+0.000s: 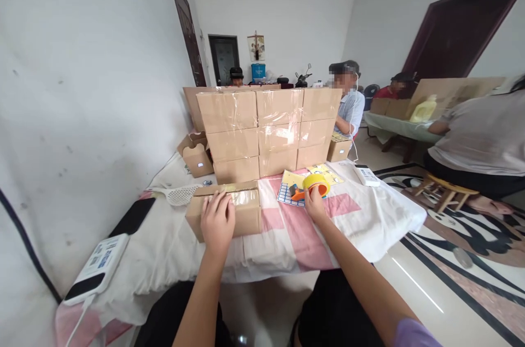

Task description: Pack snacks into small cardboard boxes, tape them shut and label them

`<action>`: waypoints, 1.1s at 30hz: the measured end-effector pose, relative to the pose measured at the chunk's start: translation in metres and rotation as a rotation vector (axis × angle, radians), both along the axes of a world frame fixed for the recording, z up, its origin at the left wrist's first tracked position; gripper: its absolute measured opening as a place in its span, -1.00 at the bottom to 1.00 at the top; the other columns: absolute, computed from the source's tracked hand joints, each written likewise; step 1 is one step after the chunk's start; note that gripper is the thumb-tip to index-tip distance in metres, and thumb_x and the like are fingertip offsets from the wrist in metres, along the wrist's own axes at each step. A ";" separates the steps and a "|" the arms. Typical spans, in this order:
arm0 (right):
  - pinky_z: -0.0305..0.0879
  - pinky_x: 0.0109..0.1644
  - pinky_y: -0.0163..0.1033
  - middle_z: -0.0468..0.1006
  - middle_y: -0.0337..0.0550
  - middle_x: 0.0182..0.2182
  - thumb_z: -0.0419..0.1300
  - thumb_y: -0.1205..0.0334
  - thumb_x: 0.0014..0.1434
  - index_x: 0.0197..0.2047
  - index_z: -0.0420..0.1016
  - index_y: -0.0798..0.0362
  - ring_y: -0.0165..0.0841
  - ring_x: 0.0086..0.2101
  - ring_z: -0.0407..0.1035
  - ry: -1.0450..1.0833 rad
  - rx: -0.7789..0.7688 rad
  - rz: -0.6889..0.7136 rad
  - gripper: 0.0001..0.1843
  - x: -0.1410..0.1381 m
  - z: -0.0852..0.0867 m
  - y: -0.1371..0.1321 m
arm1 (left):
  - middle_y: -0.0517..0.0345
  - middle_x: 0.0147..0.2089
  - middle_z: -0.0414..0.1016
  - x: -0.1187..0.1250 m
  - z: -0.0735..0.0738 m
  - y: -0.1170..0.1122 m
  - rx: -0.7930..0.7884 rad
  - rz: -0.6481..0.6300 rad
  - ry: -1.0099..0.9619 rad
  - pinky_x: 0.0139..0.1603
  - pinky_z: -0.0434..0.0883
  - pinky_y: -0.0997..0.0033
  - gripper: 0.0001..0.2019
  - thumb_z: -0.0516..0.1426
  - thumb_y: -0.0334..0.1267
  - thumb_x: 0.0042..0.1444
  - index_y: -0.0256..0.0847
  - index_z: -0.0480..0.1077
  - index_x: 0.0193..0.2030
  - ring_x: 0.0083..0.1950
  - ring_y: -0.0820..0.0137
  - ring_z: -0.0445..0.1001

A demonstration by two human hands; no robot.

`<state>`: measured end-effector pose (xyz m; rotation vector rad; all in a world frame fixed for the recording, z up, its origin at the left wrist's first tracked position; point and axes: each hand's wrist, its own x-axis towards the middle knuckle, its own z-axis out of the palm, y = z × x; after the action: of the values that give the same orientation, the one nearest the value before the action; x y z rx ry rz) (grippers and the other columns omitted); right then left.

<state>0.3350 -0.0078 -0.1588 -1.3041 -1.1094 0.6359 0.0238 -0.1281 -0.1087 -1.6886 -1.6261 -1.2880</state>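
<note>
My left hand [219,218] rests on top of a small brown cardboard box [248,216], its fingers laid across the lid. Clear tape runs along the top of that box and shines there. My right hand [315,205] grips an orange tape dispenser [301,195] carrying a yellow roll of tape [314,182]. Beneath the dispenser lies a sheet of blue-edged labels [286,194], partly covered by it. Yellow printed sheets [328,174] lie just beyond.
Stacked taped boxes [279,134] form a wall behind the work. At left are an open box [197,158], a white mesh piece [180,195] and a power bank [98,268]. Another white device [366,176] sits at right. Co-workers sit at this and another table.
</note>
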 end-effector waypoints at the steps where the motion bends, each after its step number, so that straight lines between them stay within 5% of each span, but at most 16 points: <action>1: 0.35 -0.03 0.03 0.52 -0.09 -0.33 0.22 -0.09 0.11 -0.33 0.26 -0.05 -0.10 -0.20 0.43 -0.006 0.010 0.014 -0.68 -0.001 -0.001 -0.002 | -0.04 0.12 0.60 0.000 0.000 -0.001 0.025 -0.016 -0.002 0.44 0.17 0.04 -0.73 0.02 -0.32 0.34 -0.20 0.54 -0.02 0.25 0.19 0.48; 5: 0.47 -0.13 0.02 0.57 0.02 -0.19 0.26 -0.13 0.11 -0.20 0.30 -0.02 -0.06 -0.13 0.48 0.030 0.019 0.049 -0.60 -0.005 0.000 -0.008 | 0.00 0.05 0.63 0.004 0.000 -0.010 0.086 -0.081 0.031 0.40 0.23 0.01 -0.75 0.06 -0.40 0.27 -0.16 0.53 -0.04 0.19 0.20 0.51; 8: 0.53 -0.25 -0.06 0.60 0.07 -0.07 0.22 -0.15 0.17 -0.04 0.34 0.04 -0.07 -0.09 0.51 0.111 0.033 0.153 -0.53 -0.010 0.008 -0.018 | 0.07 -0.09 0.65 0.022 -0.001 -0.018 0.049 -0.186 0.074 0.19 0.40 0.17 -0.77 0.08 -0.42 0.23 -0.13 0.53 -0.11 0.00 0.24 0.58; 13: 0.54 -0.13 -0.08 0.64 -0.01 -0.09 0.25 -0.10 0.23 0.05 0.36 0.02 -0.15 -0.12 0.55 0.334 0.167 0.345 -0.54 -0.029 0.036 -0.051 | 0.15 -0.25 0.60 0.070 -0.011 -0.027 -0.284 -0.441 -0.143 -0.20 0.46 0.44 -0.78 0.03 -0.31 0.33 -0.12 0.49 -0.04 -0.29 0.42 0.54; 17: 0.53 -0.16 -0.13 0.64 -0.06 -0.20 0.24 -0.10 0.25 -0.07 0.41 0.02 -0.21 -0.24 0.57 0.424 0.180 0.400 -0.62 -0.046 0.057 -0.073 | 0.12 -0.16 0.55 0.094 -0.014 -0.030 -0.411 -0.558 -0.269 -0.17 0.49 0.42 -0.73 0.13 -0.18 0.30 -0.10 0.43 0.11 -0.27 0.42 0.50; 20: 0.50 -0.27 -0.18 0.63 -0.11 -0.30 0.17 -0.16 0.28 -0.12 0.39 0.02 -0.24 -0.33 0.56 0.428 0.122 0.432 -0.61 -0.051 0.066 -0.083 | 0.05 -0.02 0.49 0.099 -0.011 -0.031 -0.390 -0.625 -0.237 -0.11 0.51 0.37 -0.61 0.18 -0.14 0.27 -0.06 0.38 0.22 -0.20 0.40 0.49; 25: 0.45 -0.28 -0.24 0.57 -0.19 -0.38 0.09 -0.23 0.31 -0.17 0.42 0.01 -0.27 -0.32 0.50 0.292 0.091 0.403 -0.56 -0.050 0.069 -0.091 | 0.05 -0.05 0.44 0.097 -0.006 -0.034 -0.227 -0.659 -0.087 -0.09 0.52 0.37 -0.72 0.21 -0.16 0.26 -0.05 0.49 0.09 -0.11 0.37 0.52; 33: 0.44 -0.29 -0.17 0.57 -0.17 -0.35 0.05 -0.29 0.30 -0.17 0.40 0.02 -0.24 -0.35 0.50 0.311 -0.002 0.485 -0.50 -0.050 0.072 -0.100 | 0.14 -0.25 0.51 0.090 0.002 -0.038 -0.043 -0.611 0.310 -0.28 0.40 0.47 -0.79 0.26 -0.30 0.22 -0.13 0.52 0.00 -0.35 0.48 0.44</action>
<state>0.2848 -0.1078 -0.0871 -0.8961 -1.1672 1.1565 0.1139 -0.1660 -0.1067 -2.3830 -0.9966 -1.1598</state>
